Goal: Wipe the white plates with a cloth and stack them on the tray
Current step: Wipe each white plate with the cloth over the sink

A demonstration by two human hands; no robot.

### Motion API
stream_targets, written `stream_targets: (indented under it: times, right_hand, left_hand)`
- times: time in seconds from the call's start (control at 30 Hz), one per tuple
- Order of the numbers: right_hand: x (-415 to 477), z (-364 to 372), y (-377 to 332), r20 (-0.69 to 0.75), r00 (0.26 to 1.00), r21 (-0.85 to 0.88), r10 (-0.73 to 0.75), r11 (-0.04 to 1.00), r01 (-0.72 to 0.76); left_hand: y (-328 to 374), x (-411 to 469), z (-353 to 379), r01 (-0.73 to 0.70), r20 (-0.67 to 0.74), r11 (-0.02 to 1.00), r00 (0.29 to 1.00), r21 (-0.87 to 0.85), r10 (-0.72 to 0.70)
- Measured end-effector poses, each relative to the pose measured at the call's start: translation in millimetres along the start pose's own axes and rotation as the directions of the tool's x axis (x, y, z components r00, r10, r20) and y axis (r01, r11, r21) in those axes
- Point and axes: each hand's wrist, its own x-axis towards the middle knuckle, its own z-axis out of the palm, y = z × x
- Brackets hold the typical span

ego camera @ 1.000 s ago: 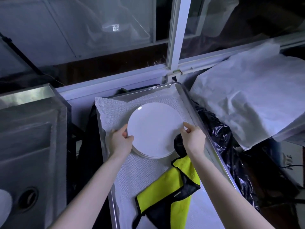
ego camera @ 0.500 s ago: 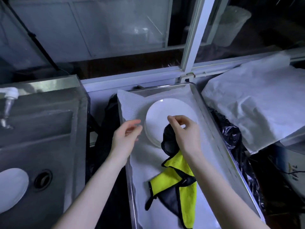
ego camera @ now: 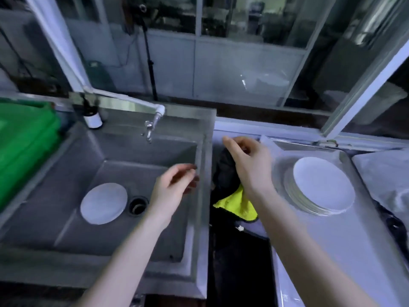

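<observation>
Left hand [ego camera: 174, 189] empty, fingers loosely curled, hovering over the right side of the sink [ego camera: 155, 151]. Right hand [ego camera: 249, 167] is above the gap between sink and tray [ego camera: 321, 251], gripping the cloth [ego camera: 238, 206], which hangs black and yellow beneath my palm. One white plate [ego camera: 103, 203] lies flat on the sink floor, just beside the drain [ego camera: 137, 205]. The stack of plates [ego camera: 323, 187] sits on the lined tray, well apart to the right. Step in hand, as I read it: fetch the sink plate. It lies flat on steel and is probably wet, so I should work my fingertips under the near rim, or tip it against the basin wall, rather than pinch from above. Then lift it clear of the sink's edge, bring it to the cloth, wipe both faces and the rim, and lower it centred on the stack without sliding.
</observation>
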Motion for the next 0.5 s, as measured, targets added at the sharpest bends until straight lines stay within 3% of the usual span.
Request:
stream_targets:
  times: [0.27, 0.5]
  right_hand:
    - [-46, 146, -54, 0.160, 0.982, -0.167, -0.098, 0.978, 0.125]
    - [-65, 223, -46, 0.308, 0.951, -0.143, -0.022, 0.987, 0.070]
  left_hand:
    - [6, -35, -187, 0.071, -0.340, 0.996, 0.936, -0.061, -0.088]
    - [-8, -36, -255, 0.186, -0.435, 0.978, 0.876, -0.094, -0.208]
